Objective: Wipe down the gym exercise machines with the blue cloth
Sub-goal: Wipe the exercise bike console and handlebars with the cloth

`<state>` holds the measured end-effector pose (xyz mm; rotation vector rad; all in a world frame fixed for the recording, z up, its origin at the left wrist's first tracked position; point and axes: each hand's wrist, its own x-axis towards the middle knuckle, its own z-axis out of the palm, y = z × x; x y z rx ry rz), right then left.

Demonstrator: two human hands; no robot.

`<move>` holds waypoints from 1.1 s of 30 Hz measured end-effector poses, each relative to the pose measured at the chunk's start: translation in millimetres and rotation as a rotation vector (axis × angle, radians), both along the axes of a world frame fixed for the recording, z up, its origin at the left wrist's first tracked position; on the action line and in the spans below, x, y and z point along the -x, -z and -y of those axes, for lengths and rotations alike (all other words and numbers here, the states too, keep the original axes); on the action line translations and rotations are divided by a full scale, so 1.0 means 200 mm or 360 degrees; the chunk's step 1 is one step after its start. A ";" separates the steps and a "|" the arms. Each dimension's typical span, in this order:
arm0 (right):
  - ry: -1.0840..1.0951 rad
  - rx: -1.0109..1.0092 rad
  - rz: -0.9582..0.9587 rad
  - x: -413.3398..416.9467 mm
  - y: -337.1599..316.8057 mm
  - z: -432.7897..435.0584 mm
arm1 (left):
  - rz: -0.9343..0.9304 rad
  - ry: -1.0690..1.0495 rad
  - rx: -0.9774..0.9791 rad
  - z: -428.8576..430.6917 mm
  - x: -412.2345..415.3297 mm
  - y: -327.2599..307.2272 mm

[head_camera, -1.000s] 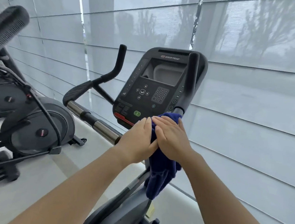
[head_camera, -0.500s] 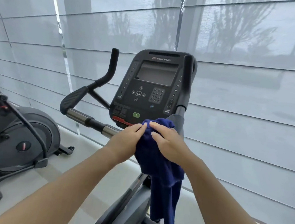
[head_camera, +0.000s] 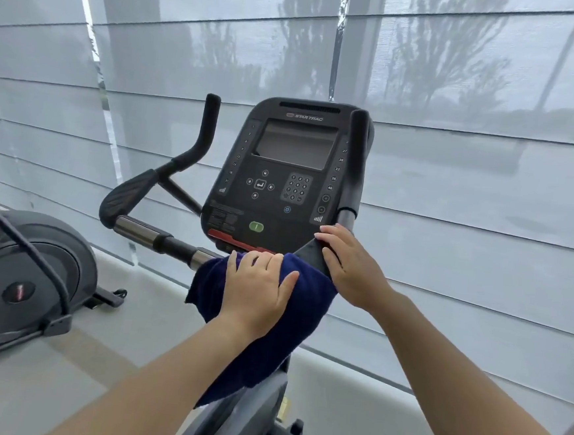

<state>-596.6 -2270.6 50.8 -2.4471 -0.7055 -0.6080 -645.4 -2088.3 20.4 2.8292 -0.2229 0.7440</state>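
head view: just the one camera, so all of this came from it
blue cloth (head_camera: 262, 339): was draped over the middle of the handlebar (head_camera: 140, 231) on the exercise bike (head_camera: 249, 417), right under the console (head_camera: 292, 169), with a long tail hanging down over the frame
left hand (head_camera: 255, 293): lay flat on top of the cloth, fingers pretty much straight, pressing down rather than gripping
right hand (head_camera: 347, 266): sat on the grey arm pad (head_camera: 310, 253) just beside the cloth, fingers laid across it; the thumb was hidden, so no telling if it actually gripped anything
risk, cloth slipping: nothing pinched the cloth, so a quick swipe could probably slide the palm right over it, and the hanging end might drag the lot onto the floor (head_camera: 131, 342)
risk, console: the green button (head_camera: 256, 227) and keypad (head_camera: 296, 189) were close above both hands; a shove upward could easily press something
risk, missed spots: the bunched cloth probably only met the top of the bar, so the underside and the upright grip (head_camera: 357, 161) looked easy to skip
elliptical (head_camera: 34, 273): stood off to the left, well apart from the cloth, so easy to forget
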 end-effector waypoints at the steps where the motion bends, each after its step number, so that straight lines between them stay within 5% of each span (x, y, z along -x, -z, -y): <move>1: -0.0003 -0.0021 0.0001 -0.01 0.01 0.01 | 0.0014 -0.0022 0.0025 0.02 -0.01 -0.01; 8: -0.0024 -0.0052 -0.0011 -0.03 0.01 0.05 | 0.0041 -0.0106 0.0439 0.07 -0.08 -0.06; 16: -0.0086 -0.0141 -0.0128 0.00 -0.03 0.05 | -0.0035 -0.0174 0.0577 0.11 -0.11 -0.15; 23: -0.0061 -0.0068 -0.0118 0.01 0.01 0.03 | 0.0057 0.0089 -0.0143 0.05 0.00 0.01; 33: 0.0085 -0.0171 0.0007 0.04 0.10 -0.05 | 0.0068 0.0277 -0.0088 -0.02 -0.08 -0.04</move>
